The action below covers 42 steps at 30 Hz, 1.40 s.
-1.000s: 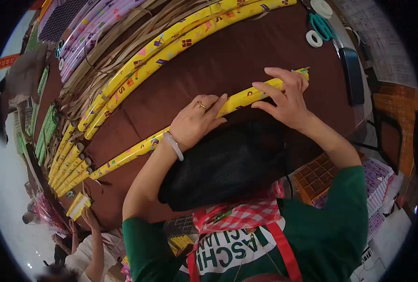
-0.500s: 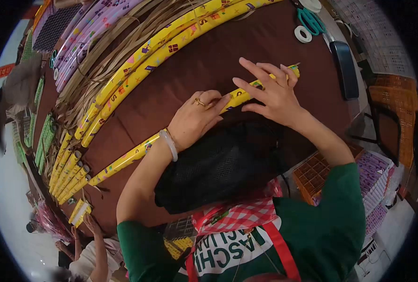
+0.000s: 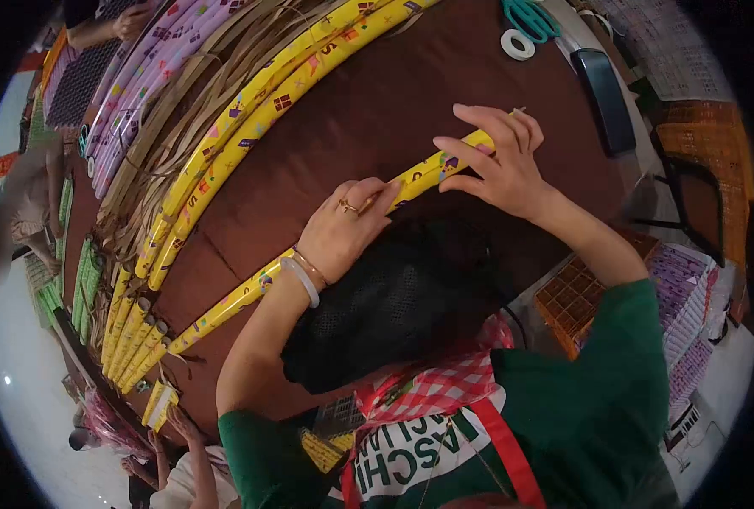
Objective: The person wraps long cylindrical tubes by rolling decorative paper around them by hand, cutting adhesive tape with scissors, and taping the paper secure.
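Observation:
A long yellow patterned tube (image 3: 232, 303) lies slantwise across the brown tabletop (image 3: 343, 119). My left hand (image 3: 339, 227), with a ring and bracelets, presses its closed fingers over the middle of the tube. Near the tube's upper right end, my right hand (image 3: 508, 168) has its thumb and fingers round it, with the thumb on the near side. The hidden palm side does not show. A black mesh item (image 3: 385, 297) sits between my forearms, below the tube.
Long yellow rolls (image 3: 245, 140), brown strips (image 3: 152, 127) and purple rolls (image 3: 160, 51) cover the upper left. Teal scissors (image 3: 531, 19), white tape (image 3: 518, 44) and a dark case (image 3: 603, 100) are at upper right. Other people (image 3: 194, 475) are at the left.
The view has shifted, moving the table items leftward and downward. My right hand's fingers have drawn closer round the tube. Another person's arm has appeared at the upper left.

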### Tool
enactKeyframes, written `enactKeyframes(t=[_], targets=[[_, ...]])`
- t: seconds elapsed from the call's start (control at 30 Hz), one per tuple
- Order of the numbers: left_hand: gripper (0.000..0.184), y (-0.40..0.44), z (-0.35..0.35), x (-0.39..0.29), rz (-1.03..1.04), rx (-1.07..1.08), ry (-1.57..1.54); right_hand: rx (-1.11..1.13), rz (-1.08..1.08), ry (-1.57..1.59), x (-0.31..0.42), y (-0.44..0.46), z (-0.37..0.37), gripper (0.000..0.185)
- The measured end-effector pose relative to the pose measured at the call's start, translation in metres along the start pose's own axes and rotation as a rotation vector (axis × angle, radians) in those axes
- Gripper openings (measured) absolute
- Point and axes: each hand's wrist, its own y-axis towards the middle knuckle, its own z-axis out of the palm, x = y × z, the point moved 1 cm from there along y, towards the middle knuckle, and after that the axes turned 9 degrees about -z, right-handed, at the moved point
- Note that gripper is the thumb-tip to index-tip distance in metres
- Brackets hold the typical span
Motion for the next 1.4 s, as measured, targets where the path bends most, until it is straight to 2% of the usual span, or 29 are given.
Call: enactKeyframes(t=[0.07,0.23,0.3,0.37,0.43,0.47,0.5,0.53,0.6,0.67,0.77,0.83,0.9,0.93,1.07,1.13,1.23,1.3,1.4], targets=[[0.052,0.001,-0.006,-0.003,-0.015,0.024,-0.006,0.089,0.088,-0.012,0.002,0.003,-0.003,0.054],[0.051,0.009,-0.023,-0.001,-0.010,0.099,-0.002,0.101,0.159,0.020,0.007,0.001,-0.001,0.055],[0.050,0.020,-0.020,-0.006,0.061,0.102,0.020,0.108,0.191,0.029,0.009,0.001,-0.001,0.053],[0.048,0.023,-0.011,-0.007,0.081,0.100,-0.021,0.119,0.243,0.083,0.010,0.003,0.000,0.049],[0.047,0.023,-0.009,-0.003,0.051,0.094,-0.062,0.144,0.195,0.129,0.011,0.007,-0.002,0.042],[0.047,0.022,-0.010,0.000,0.012,0.079,-0.096,0.026,0.120,0.136,0.012,0.009,0.001,0.030],[0.046,0.021,-0.007,0.003,-0.001,0.069,-0.085,0.028,0.037,0.030,0.011,0.010,0.006,0.027],[0.046,0.021,-0.007,0.003,-0.004,0.072,-0.084,0.028,-0.048,-0.077,0.009,0.010,0.010,0.025],[0.046,0.021,-0.008,0.000,-0.050,0.116,-0.057,0.057,-0.045,-0.041,0.009,0.009,0.007,0.025],[0.046,0.019,-0.006,0.000,-0.027,0.105,-0.061,-0.005,-0.134,-0.049,0.007,0.002,0.006,0.027],[0.047,0.019,-0.005,0.000,-0.031,0.087,-0.068,-0.117,-0.047,-0.018,0.007,-0.005,0.002,0.006],[0.047,0.019,-0.004,-0.001,-0.058,0.078,-0.070,-0.152,-0.045,-0.067,0.003,-0.006,-0.001,0.009],[0.048,0.017,-0.003,-0.002,0.003,0.068,-0.063,-0.061,0.192,0.020,0.004,-0.012,-0.006,0.017],[0.048,0.017,-0.003,-0.001,0.002,0.069,-0.062,-0.017,0.212,0.012,0.004,-0.012,-0.008,0.030],[0.049,0.020,-0.003,-0.006,-0.024,0.036,-0.048,0.057,0.245,0.007,0.006,-0.009,-0.012,0.040],[0.050,0.020,-0.004,-0.008,-0.048,0.043,-0.047,0.107,0.224,-0.049,0.011,-0.002,-0.011,0.058],[0.052,0.023,-0.001,-0.007,-0.024,0.082,-0.003,0.181,0.145,-0.100,0.027,0.006,-0.001,0.061],[0.054,0.021,0.002,-0.006,-0.023,0.040,0.018,0.267,0.142,-0.158,0.034,0.002,0.006,0.061],[0.054,0.019,0.004,-0.006,-0.013,-0.001,0.042,0.272,0.174,-0.264,0.025,-0.008,-0.005,0.062]])
